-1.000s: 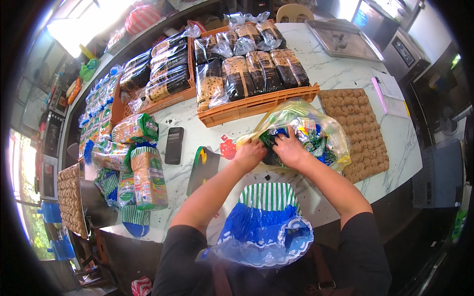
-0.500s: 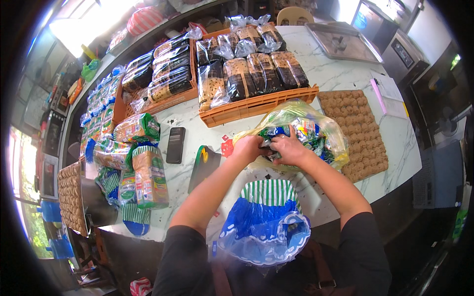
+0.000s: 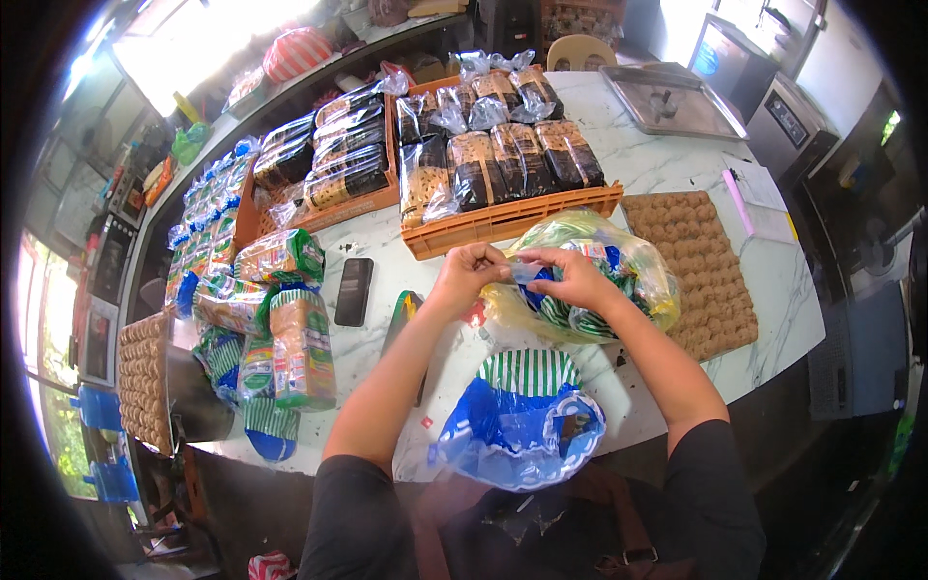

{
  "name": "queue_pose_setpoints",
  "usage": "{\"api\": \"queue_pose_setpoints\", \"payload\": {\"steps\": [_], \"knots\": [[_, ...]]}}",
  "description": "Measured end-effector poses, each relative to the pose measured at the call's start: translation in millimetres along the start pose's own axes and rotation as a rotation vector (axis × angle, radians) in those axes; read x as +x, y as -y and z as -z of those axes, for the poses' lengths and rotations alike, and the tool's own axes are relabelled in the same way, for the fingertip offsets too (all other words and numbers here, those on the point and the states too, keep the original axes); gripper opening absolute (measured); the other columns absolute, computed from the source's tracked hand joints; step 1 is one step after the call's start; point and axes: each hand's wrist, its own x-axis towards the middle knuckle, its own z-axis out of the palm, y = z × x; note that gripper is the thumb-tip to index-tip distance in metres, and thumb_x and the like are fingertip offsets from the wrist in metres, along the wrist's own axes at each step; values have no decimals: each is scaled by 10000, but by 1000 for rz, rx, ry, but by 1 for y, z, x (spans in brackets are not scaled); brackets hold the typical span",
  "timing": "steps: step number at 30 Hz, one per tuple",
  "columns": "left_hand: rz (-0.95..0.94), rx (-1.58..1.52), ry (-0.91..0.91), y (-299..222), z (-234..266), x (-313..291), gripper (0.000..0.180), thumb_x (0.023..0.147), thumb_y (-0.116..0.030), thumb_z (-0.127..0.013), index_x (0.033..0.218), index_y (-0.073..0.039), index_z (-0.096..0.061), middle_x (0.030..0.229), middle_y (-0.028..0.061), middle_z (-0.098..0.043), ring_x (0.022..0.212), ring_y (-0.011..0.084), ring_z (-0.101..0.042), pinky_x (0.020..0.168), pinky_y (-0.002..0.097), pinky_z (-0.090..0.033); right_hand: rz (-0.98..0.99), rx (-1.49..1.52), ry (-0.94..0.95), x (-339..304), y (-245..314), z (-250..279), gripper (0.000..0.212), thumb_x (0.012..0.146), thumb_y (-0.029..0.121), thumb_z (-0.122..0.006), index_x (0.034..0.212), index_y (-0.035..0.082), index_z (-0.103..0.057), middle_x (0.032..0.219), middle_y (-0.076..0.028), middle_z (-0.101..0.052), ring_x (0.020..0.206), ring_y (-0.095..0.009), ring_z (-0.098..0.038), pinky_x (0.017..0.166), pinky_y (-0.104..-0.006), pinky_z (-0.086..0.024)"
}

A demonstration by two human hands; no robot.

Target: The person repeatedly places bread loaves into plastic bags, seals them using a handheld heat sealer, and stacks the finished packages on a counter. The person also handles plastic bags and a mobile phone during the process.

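My left hand (image 3: 471, 275) and my right hand (image 3: 572, 280) face each other over the marble-patterned table, fingers pinched on the bluish, see-through end of a plastic bread bag (image 3: 527, 275). Just beyond and to the right lies a yellow translucent bag (image 3: 660, 280), stuffed with crumpled green, white and blue printed plastic bags. Close to my body, at the table's near edge, a blue bread bag (image 3: 522, 416) with green and white stripes lies with its mouth toward me. Small red scraps (image 3: 475, 313) are by my left wrist.
Orange crates (image 3: 512, 227) of dark-wrapped loaves stand at the back. Packed bread loaves (image 3: 302, 338) pile up on the left beside a black phone (image 3: 354, 292). A dark flat object (image 3: 401, 319) lies partly behind my left forearm. Brown egg trays (image 3: 691, 271) are at right; a metal tray (image 3: 674, 101) sits farther back.
My hands have come up from inside the yellow bag, now pinching the end of a bag between them. The yellow bag's left side has sunk toward the table.
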Motion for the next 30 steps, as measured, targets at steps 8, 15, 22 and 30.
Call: {"api": "queue_pose_setpoints", "payload": {"steps": [8,15,22,30], "knots": [[-345,188,-88,-54,1,-5,483,774,-120,-768,1211,-24,-587,1253,137,-554,1190,226,-515,979,366,-440,157,-116,-290,25,75,10,108,830,77,-652,783,-15,-619,697,-86,-644,643,-160,-576,633,-300,-451],[-249,72,-75,-77,-24,-24,1113,700,-354,-860,1516,-59,-163,1422,204,-320,1303,343,-367,1092,432,-312,397,-404,-457,37,200,15,136,860,51,-622,765,-18,-553,667,-65,-597,616,-97,-528,562,-272,-418],[-515,262,-281,-137,-13,-52,939,755,-341,-788,1475,-33,-270,1357,179,-403,1244,273,-422,1015,397,-396,590,-432,-556,28,325,-5,194,870,114,-663,765,-11,-556,621,-77,-543,547,-112,-455,509,-284,-373],[-890,-64,-226,-242,17,-152,666,820,-192,-756,1367,-12,-420,1227,111,-539,1121,179,-536,964,327,-441,636,-796,-474,7,395,-72,149,839,206,-658,818,60,-640,717,-153,-645,697,-360,-639,607,-433,-481]]}}
